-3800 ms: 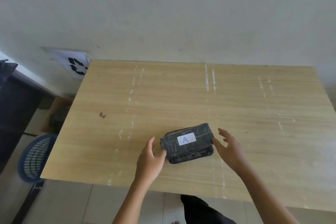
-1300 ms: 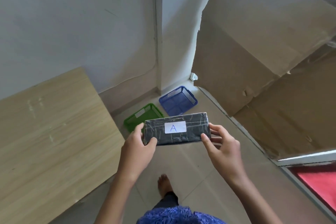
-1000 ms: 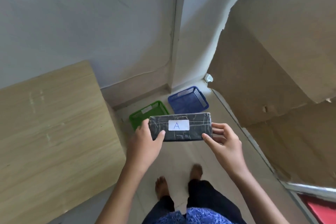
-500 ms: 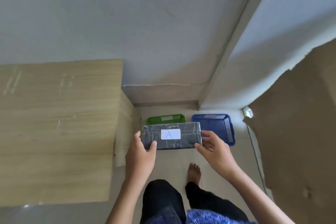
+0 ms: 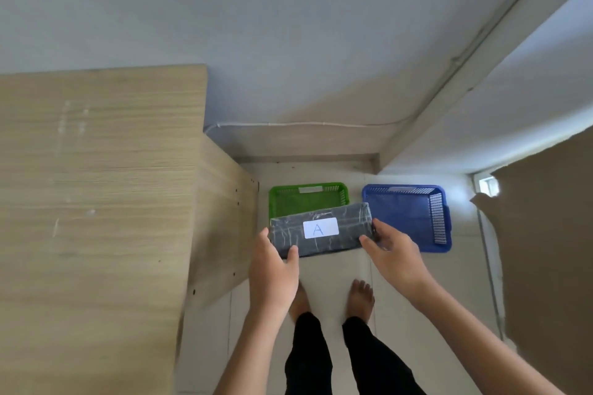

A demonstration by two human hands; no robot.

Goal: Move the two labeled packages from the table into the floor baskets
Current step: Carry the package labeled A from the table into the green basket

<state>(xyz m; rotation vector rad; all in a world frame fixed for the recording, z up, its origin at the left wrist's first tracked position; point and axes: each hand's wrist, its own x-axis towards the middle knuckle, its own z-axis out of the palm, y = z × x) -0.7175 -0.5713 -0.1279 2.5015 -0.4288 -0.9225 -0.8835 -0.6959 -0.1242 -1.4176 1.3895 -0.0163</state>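
While both hands grip it from opposite ends, the dark wrapped package (image 5: 321, 229) hangs level in the air above the floor, its white label (image 5: 321, 228) marked "A" facing up. The left hand (image 5: 272, 269) is curled around the package's left end, thumb pressed on the top face and fingers hidden underneath. The right hand (image 5: 390, 255) clasps the right end the same way, thumb on top near the corner, the other fingers wrapped behind.

The package sits in front of the near part of the green basket (image 5: 308, 197), covering most of that basket's floor from view. The blue basket (image 5: 407, 215) stands just right of the green one, apart from it by a narrow strip of floor; both lie close to the far wall. The table (image 5: 96, 202) fills the left side, its right edge and side panel running just left of the green basket and the left hand. Brown board (image 5: 545, 266) lines the right side. Two bare feet (image 5: 361, 298) stand on open tile floor near the baskets.
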